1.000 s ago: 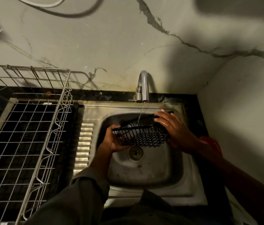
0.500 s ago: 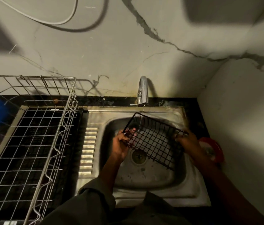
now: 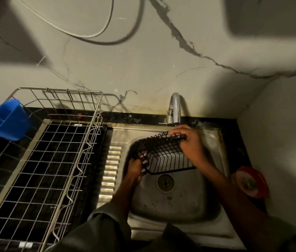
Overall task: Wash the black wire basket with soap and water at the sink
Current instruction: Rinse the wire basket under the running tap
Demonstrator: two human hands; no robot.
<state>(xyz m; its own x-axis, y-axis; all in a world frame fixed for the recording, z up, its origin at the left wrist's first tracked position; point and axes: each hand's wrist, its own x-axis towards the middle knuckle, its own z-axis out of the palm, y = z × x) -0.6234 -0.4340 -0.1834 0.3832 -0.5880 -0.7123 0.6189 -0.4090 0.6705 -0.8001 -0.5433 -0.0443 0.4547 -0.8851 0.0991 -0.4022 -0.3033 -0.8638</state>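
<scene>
The black wire basket (image 3: 163,155) hangs tilted over the steel sink (image 3: 170,206), just below the curved metal tap (image 3: 174,110). My left hand (image 3: 136,167) grips its lower left corner. My right hand (image 3: 190,142) lies over its upper right rim, fingers curled on the wire. Its open side faces toward me. I see no clear stream of water from the tap. The drain (image 3: 165,181) shows below the basket.
A large steel dish rack (image 3: 56,160) fills the counter to the left, with a blue cup (image 3: 5,120) hung on its far left side. A red round container (image 3: 252,180) sits on the black counter at the right, by the side wall.
The basket has been turned from level under the tap to tilted with its open side toward me. My right hand shifted to its upper rim, my left stayed at the left corner.
</scene>
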